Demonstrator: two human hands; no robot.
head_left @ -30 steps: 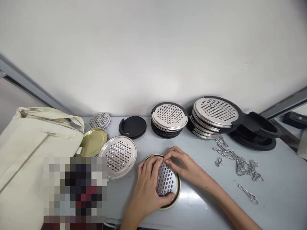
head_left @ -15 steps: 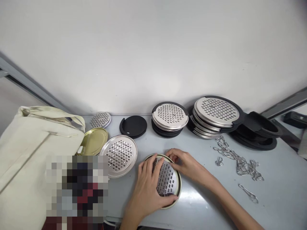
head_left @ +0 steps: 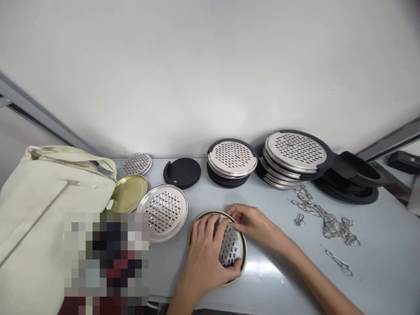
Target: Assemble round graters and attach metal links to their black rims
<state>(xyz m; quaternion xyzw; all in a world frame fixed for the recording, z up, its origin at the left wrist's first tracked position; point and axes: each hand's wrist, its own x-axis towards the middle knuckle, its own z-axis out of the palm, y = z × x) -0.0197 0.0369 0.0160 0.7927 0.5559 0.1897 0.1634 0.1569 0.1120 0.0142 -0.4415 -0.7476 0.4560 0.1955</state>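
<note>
On the grey table, a round metal grater disc [head_left: 230, 246] lies within a gold-rimmed round lid [head_left: 244, 256]. My left hand [head_left: 208, 251] spans the disc from above, its bent fingers at the far left side and its thumb at the near right side, gripping it. My right hand [head_left: 249, 221] has its thumb and fingers closed at the far right rim of the lid. Part of the disc is covered by my left hand. Beside it on the left, another grater disc [head_left: 166, 214] lies holes up.
A gold lid [head_left: 131, 192] and a cream bag [head_left: 49, 210] are at the left. Along the wall stand a small grater disc [head_left: 138, 164], a black holder [head_left: 183, 172], two stacks of graters [head_left: 232, 157] and black rings [head_left: 348, 188]. Wire clips [head_left: 328, 218] lie scattered at the right.
My left hand's fingers have drawn closer together and bent over the disc, and its thumb has curled in. The lid shows more of its far left rim. My right hand stays at the rim.
</note>
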